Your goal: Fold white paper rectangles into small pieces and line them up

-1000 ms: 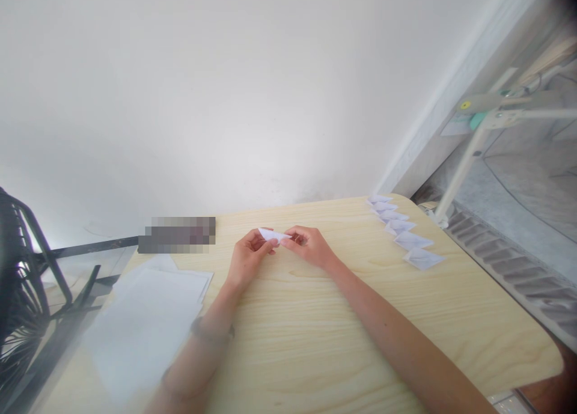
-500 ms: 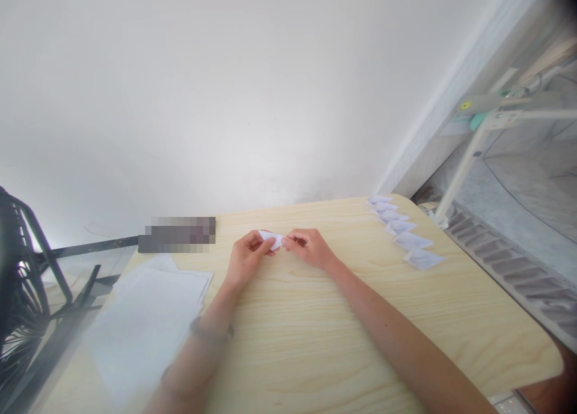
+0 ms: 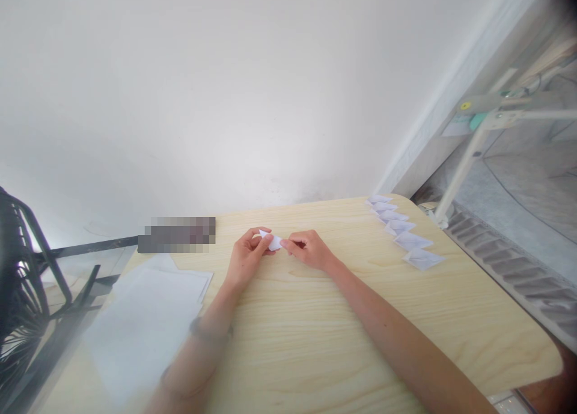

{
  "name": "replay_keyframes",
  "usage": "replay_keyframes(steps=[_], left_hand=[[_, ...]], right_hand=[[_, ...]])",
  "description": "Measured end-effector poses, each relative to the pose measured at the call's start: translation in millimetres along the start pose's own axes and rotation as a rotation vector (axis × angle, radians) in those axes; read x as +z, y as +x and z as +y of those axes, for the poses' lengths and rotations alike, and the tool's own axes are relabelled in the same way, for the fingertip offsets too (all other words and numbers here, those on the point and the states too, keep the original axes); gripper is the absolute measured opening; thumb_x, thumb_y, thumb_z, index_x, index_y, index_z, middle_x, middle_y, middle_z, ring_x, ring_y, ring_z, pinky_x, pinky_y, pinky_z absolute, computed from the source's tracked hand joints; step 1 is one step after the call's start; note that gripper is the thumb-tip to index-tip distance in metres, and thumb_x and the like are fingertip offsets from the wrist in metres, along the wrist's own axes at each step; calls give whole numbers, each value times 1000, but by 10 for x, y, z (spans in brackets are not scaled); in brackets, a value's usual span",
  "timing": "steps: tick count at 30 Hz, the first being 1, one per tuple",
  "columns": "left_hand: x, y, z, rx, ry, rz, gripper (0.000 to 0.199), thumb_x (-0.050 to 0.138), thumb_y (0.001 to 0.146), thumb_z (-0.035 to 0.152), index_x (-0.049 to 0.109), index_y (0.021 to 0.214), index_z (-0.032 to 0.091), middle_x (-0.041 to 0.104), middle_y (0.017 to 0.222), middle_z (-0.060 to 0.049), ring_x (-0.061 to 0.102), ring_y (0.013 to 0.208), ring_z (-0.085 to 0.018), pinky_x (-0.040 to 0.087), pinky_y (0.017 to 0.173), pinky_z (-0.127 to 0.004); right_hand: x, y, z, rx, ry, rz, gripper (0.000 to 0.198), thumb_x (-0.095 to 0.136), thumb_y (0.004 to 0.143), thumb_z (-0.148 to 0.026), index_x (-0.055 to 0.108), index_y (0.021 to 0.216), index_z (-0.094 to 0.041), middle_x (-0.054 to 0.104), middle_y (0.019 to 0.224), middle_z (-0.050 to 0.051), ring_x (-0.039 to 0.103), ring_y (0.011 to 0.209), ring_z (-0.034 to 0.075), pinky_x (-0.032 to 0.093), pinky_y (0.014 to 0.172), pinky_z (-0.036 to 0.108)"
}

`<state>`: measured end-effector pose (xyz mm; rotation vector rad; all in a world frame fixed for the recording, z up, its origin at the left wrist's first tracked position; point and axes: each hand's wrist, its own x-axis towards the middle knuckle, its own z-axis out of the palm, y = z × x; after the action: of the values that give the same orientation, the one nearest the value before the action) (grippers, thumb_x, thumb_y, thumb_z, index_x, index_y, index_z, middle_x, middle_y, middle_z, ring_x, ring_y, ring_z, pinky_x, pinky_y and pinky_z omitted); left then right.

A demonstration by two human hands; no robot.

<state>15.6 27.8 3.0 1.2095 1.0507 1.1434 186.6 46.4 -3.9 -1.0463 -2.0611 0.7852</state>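
Observation:
A small piece of folded white paper is held above the wooden table. My left hand pinches it between thumb and fingers, and one pointed corner sticks up past the thumb. The thumb and curled fingers of my right hand grip its right end. My fingers cover part of the paper, so its full shape is hidden. Over on the right, several folded white paper shapes with pointed ends stand in a slanting row.
White paper sheets lie in a loose stack at the table's left. A blurred-out dark object sits at the back left edge. A black chair is beyond the left edge, and a white metal frame stands at the right.
The folded paper has tilted slightly, its right end lower. My left fingers have shifted a little around it; the row and the stack are unchanged.

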Motion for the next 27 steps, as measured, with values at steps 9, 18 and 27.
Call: replay_keyframes(steps=[9, 18, 27], left_hand=[[-20, -4, -12, -10, 17, 35, 26, 60, 71, 35, 54, 84, 13, 65, 69, -4, 62, 69, -16, 50, 67, -30], [-15, 4, -11, 11, 71, 79, 32, 57, 73, 39, 60, 88, 11, 63, 64, -3, 58, 54, -12, 49, 53, -23], [-17, 8, 20, -49, -3, 52, 45, 58, 72, 40, 54, 106, 12, 66, 77, -6, 61, 70, -16, 51, 66, -31]], right_hand=[[12, -10, 25, -12, -17, 10, 40, 40, 83, -35, 52, 51, -14, 44, 46, -3, 35, 44, 6, 26, 47, 19], [28, -21, -5, -32, -51, -49, 40, 40, 83, -33, 50, 49, -13, 40, 44, -4, 31, 42, 5, 22, 45, 20], [28, -19, 4, -32, -33, -13, 39, 41, 82, -36, 49, 51, -14, 40, 46, -4, 32, 45, 6, 24, 47, 20]])
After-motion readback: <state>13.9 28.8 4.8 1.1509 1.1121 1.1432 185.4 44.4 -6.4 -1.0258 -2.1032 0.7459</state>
